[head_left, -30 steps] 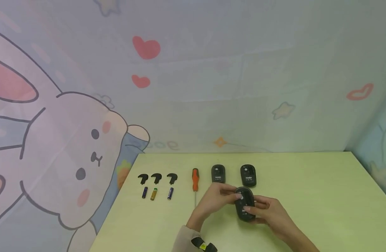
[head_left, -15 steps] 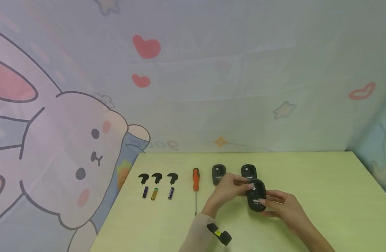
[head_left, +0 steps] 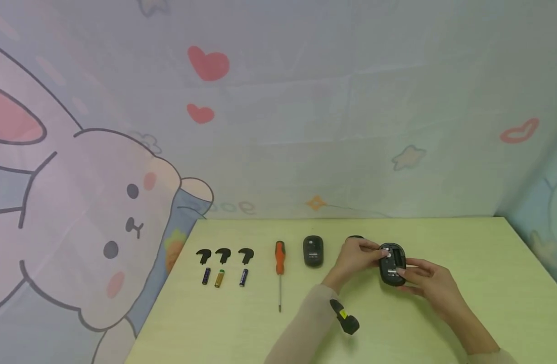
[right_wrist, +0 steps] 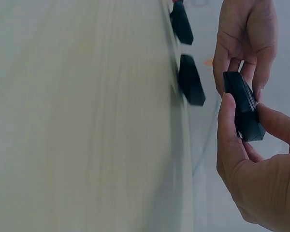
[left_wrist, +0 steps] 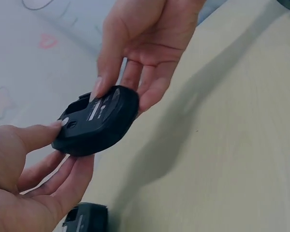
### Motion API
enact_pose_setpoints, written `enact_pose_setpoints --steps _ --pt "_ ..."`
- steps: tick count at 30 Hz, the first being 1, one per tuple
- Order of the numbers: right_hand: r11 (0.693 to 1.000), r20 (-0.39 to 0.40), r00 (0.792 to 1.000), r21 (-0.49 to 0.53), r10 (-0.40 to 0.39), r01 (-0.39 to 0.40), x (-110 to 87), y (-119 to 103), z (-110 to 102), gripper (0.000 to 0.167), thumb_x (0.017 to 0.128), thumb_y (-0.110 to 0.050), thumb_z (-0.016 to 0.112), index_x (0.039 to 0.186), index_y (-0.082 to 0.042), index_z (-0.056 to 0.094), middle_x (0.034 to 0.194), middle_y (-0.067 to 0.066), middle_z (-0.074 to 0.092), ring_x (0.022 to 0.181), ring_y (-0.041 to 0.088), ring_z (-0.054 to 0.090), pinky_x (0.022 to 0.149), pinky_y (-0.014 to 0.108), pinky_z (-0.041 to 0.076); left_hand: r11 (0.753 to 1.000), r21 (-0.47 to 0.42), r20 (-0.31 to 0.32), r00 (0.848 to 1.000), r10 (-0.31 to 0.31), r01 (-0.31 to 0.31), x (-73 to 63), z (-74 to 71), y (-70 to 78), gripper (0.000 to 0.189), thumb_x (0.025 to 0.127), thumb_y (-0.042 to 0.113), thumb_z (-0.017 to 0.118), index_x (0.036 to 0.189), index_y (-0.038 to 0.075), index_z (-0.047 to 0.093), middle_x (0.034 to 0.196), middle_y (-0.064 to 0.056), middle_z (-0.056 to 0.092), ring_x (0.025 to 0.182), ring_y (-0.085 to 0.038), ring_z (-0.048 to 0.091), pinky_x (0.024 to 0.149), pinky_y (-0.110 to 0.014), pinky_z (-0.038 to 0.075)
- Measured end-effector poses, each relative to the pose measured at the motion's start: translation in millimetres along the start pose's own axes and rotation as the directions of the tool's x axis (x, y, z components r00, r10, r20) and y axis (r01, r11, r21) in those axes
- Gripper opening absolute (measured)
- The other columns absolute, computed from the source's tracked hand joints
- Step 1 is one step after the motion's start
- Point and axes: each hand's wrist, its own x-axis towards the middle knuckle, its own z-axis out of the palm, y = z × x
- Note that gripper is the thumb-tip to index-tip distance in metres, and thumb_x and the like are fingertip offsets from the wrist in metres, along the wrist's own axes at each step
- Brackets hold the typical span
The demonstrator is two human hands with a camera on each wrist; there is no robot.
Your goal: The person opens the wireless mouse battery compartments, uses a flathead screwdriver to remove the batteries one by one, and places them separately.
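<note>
A black computer mouse (head_left: 391, 273) is held underside up, its battery recess uncovered. My left hand (head_left: 357, 262) pinches its left end, thumb on the underside and fingers beneath, as the left wrist view also shows. At the other end my right hand (head_left: 430, 285) grips it the same way, thumb on the label side. The mouse (left_wrist: 99, 121) is lifted off the table in the left wrist view. Behind my left hand, a second mouse (head_left: 355, 237) is mostly hidden in the head view. A third mouse (head_left: 313, 251) lies underside up farther left.
An orange-handled screwdriver (head_left: 280, 259) lies left of the mice. Farther left sit a row of black curved covers (head_left: 223, 255) and, below them, several small batteries (head_left: 219, 278). A printed cloth (head_left: 278, 167) hangs at the table's far edge (head_left: 442, 218).
Both hands have carried the mouse rightward and farther back across the table. The left hand now covers most of the second mouse, while the third mouse and the screwdriver have come into full view.
</note>
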Motion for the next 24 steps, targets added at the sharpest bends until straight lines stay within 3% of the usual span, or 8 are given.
enact_pose_setpoints --steps 3,6,10,15,18,24 --pt "1.0 -0.004 1.0 -0.002 0.009 -0.009 9.5 3 -10 0.076 0.103 -0.024 0.071 0.156 0.014 0.033 0.107 -0.003 0.072 0.096 0.009 0.077 0.092 0.037 0.066 0.999 0.029 -0.05 0.999 -0.013 0.015 8.5 13.3 0.1 0.02 0.092 0.016 0.083 0.108 0.005 0.08 0.094 -0.008 0.082 0.081 -0.018 0.079 0.077 -0.033 0.066" --pt "1.0 -0.014 1.0 -0.007 0.021 -0.021 19.3 8 -18 0.076 0.104 -0.024 0.069 0.157 0.015 0.031 0.111 0.0 0.071 0.096 0.01 0.077 0.092 0.036 0.065 0.993 0.116 -0.101 0.995 -0.021 0.032 15.6 26.7 0.5 0.021 0.093 0.017 0.082 0.111 0.008 0.08 0.098 -0.004 0.081 0.087 -0.012 0.075 0.075 -0.025 0.062" --pt "0.999 -0.031 0.998 -0.013 0.047 -0.047 29.9 10 -24 0.074 0.104 -0.023 0.068 0.157 0.015 0.031 0.13 0.02 0.065 0.096 0.01 0.078 0.092 0.035 0.065 0.977 0.209 -0.145 0.989 -0.02 0.051 23.6 39.5 2.4 0.023 0.094 0.017 0.08 0.116 0.01 0.079 0.103 -0.002 0.079 0.093 -0.011 0.072 0.077 -0.023 0.058" --pt "0.997 -0.035 0.997 0.007 0.075 -0.075 40.5 8 -27 0.072 0.105 -0.018 0.066 0.156 0.018 0.029 0.151 0.04 0.042 0.094 0.008 0.077 0.09 0.035 0.066 0.969 0.241 -0.175 0.984 -0.019 0.062 32.5 47.5 4.2 0.024 0.095 0.014 0.078 0.119 0.008 0.078 0.097 -0.005 0.078 0.085 -0.011 0.07 0.071 -0.023 0.056" --pt "0.996 -0.04 0.995 0.008 0.092 -0.091 45.8 7 -29 0.072 0.105 -0.017 0.065 0.156 0.018 0.028 0.153 0.043 0.037 0.092 0.007 0.077 0.089 0.034 0.066 0.963 0.26 -0.184 0.983 -0.02 0.068 36.5 52.7 3.7 0.026 0.096 0.013 0.077 0.12 0.005 0.077 0.096 -0.006 0.077 0.082 -0.011 0.069 0.069 -0.023 0.056" --pt "0.992 -0.054 0.99 0.006 0.127 -0.127 52.1 11 -34 0.073 0.104 -0.015 0.066 0.155 0.02 0.028 0.147 0.041 0.046 0.09 0.01 0.079 0.087 0.034 0.066 0.949 0.304 -0.207 0.978 -0.015 0.079 40.8 64.6 -0.6 0.027 0.095 0.008 0.075 0.121 0.004 0.077 0.095 -0.006 0.076 0.083 -0.01 0.065 0.072 -0.023 0.056"
